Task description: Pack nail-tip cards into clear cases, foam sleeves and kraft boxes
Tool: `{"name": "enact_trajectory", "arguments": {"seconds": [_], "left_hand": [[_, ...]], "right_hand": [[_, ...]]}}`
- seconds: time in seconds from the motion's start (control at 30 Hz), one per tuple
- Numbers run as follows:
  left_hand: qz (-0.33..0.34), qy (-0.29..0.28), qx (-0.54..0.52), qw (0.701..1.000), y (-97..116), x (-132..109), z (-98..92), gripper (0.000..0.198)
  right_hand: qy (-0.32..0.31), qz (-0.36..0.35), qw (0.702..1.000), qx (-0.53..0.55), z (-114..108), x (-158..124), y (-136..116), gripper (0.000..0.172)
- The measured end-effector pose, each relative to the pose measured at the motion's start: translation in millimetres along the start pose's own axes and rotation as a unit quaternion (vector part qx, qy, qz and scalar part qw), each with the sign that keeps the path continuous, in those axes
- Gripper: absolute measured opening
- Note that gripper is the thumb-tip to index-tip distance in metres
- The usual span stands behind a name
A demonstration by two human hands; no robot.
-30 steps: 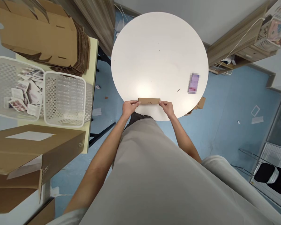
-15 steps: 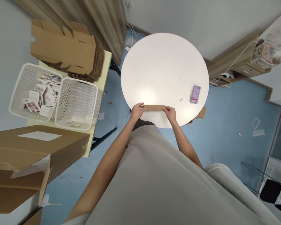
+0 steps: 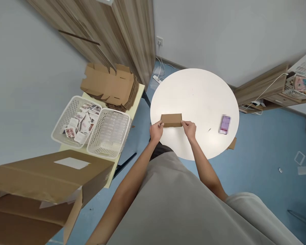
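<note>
A small brown cardboard box (image 3: pixel 171 119), its lid closed, is at the near left part of the round white table (image 3: pixel 193 92). My left hand (image 3: pixel 156 131) pinches the box's left front corner. At the right front corner, the fingers of my right hand (image 3: pixel 189 128) are closed on it in the same way. The top and the front side of the box face me. Whether its underside rests fully on the table I cannot tell.
A purple, pixelated item (image 3: pixel 224 124) lies at the table's right. On the side table to the left are flattened cardboard boxes (image 3: pixel 109 83), a white basket of cards (image 3: pixel 58 131) and a basket of clear plastic packs (image 3: pixel 91 149). A large open carton (image 3: pixel 40 177) stands nearer me.
The box has tipped, so its broad top now shows where only a narrow side showed before. Both hands stay at its ends. The camera view has shifted.
</note>
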State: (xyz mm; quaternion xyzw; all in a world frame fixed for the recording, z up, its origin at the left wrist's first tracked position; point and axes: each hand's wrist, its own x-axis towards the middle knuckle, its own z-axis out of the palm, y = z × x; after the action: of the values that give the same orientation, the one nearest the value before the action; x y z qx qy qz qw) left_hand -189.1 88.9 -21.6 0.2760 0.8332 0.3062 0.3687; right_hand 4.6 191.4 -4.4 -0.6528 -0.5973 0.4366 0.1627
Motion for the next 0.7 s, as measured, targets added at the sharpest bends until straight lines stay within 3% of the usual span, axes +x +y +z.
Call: {"name": "enact_trajectory", "arguments": {"seconds": [0.17,0.37,0.5,0.7], "left_hand": [[0.016,-0.015,-0.042,0.999,2.0,52.0,-16.1,0.040],[0.058,-0.086,-0.071,0.992,-6.2,109.4,-22.4,0.051],[0.045,-0.126,-0.062,0.989,-17.6,125.2,-19.3,0.056],[0.022,-0.158,-0.057,0.986,-26.2,127.8,-20.3,0.059]], "right_hand": [[0.016,0.011,0.999,0.031,39.6,46.9,-24.0,0.021],[0.044,0.057,0.996,0.060,69.6,66.0,-21.5,0.022],[0.052,0.095,0.993,0.048,80.4,65.8,-14.0,0.021],[0.038,0.108,0.993,0.042,87.8,65.6,-7.4,0.024]]}}
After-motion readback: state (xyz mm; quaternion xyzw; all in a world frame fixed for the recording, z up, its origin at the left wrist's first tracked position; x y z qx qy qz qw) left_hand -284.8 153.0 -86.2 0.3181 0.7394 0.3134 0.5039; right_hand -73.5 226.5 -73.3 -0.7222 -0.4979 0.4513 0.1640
